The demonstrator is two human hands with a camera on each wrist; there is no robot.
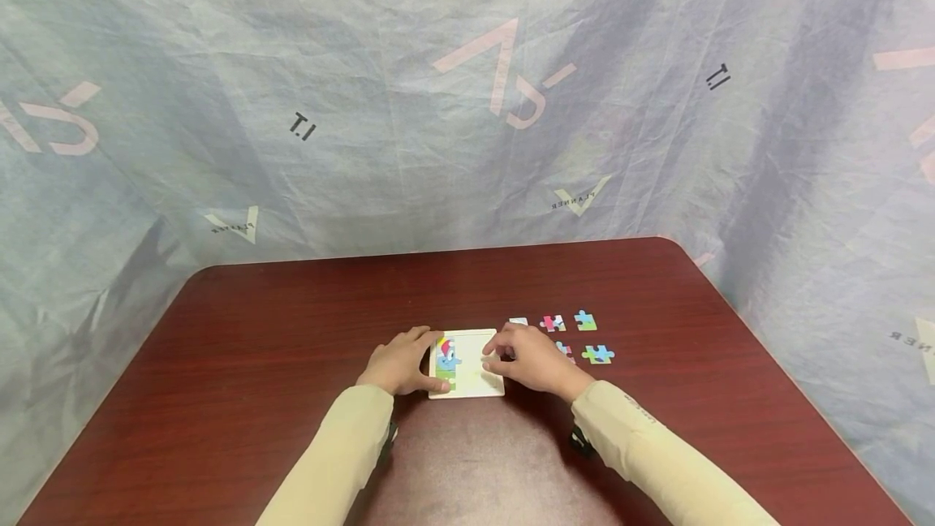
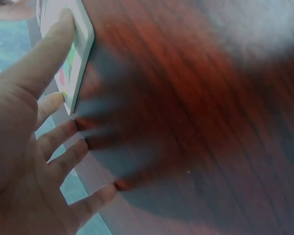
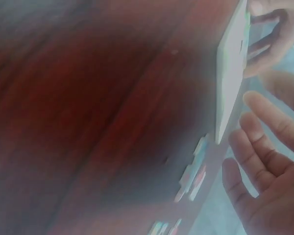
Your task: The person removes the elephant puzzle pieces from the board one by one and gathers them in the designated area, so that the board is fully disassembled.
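A white puzzle tray (image 1: 476,384) lies on the table, its left side filled with joined pieces (image 1: 447,362) showing a blue figure with a red top above green. My left hand (image 1: 398,362) rests at the tray's left side; the thumb lies on the near left corner and the index finger reaches the far left one. In the left wrist view its other fingers (image 2: 63,161) spread straight beside the tray. Over the tray's right edge hovers my right hand (image 1: 532,357), thumb and fingers loosely bent. The right wrist view shows no piece between those fingers (image 3: 257,152).
Several loose jigsaw pieces lie right of the tray: a red and white one (image 1: 553,323), a blue and green one (image 1: 585,321), another green and blue one (image 1: 598,355), and some partly behind my right hand. A grey cloth (image 1: 438,185) hangs behind the dark red table (image 1: 292,331).
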